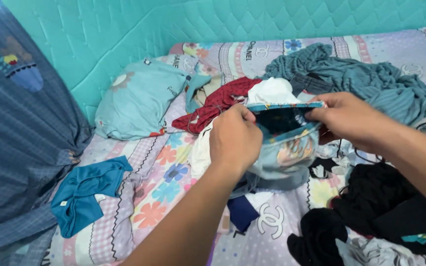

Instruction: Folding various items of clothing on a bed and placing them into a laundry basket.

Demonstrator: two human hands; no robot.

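patterned garment (pixel 287 148) between both hands

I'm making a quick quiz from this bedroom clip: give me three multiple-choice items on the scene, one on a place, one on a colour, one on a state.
1. Where does the small teal cloth garment lie?
A. on the pillow
B. on the flowered bedsheet, left of the hands
C. in the black pile

2. What colour is the quilted wall panel behind the bed?
A. turquoise
B. red
C. white

3. How is the light blue patterned fabric garment held?
A. folded flat on the bed
B. by one hand only
C. stretched at its top edge between the left hand and the right hand

Answers: 1 B, it lies apart at the left of the sheet; 2 A, the panel is turquoise; 3 C, each hand pinches one end of the edge.
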